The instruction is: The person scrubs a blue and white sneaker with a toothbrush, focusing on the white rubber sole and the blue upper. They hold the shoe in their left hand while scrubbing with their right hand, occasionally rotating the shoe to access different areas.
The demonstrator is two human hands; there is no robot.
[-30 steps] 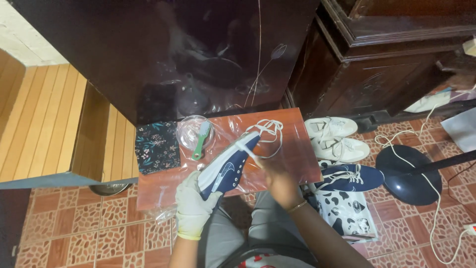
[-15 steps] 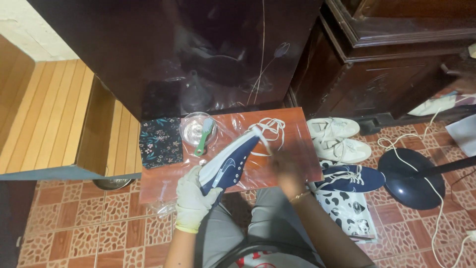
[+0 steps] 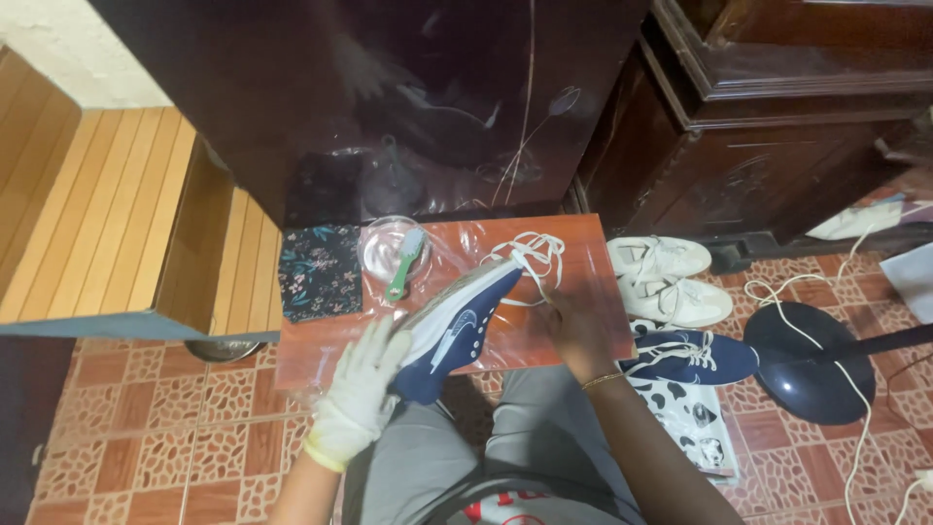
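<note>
The low reddish counter point(image 3: 573, 255), wrapped in clear plastic, sits mid-frame with its far edge tight against a dark glossy cabinet point(image 3: 389, 97). Its left edge meets a wooden slatted bench point(image 3: 126, 233); its right edge is just beside a pair of white sneakers point(image 3: 666, 272) on the tiled floor point(image 3: 146, 418). A second navy sneaker point(image 3: 695, 358) lies near the counter's lower right corner, on a black-and-white patterned bag point(image 3: 695, 428), and a dark round fan base point(image 3: 812, 365) with a white cord point(image 3: 860, 389) stands further right. The freest room on the counter is the strip at its lower left and the patch at its right end.

The navy sneaker point(image 3: 452, 331) has a white toe panel, a pale sole and loose white laces point(image 3: 530, 258) spilling over the counter. It tilts from the person's lap up toward frame centre, toe uppermost. The left hand point(image 3: 360, 394), in a pale glove, is closed around the heel end. The bare right hand point(image 3: 573, 316) rests by the toe, pinching the laces as far as can be told.

A floral cloth point(image 3: 319, 270) lies at the counter's left end, beside a clear bowl point(image 3: 394, 251) with a green-handled brush point(image 3: 406, 262) across it.

Compared with half a second ago, the shoe sits at much the same angle and both hands keep their places.
</note>
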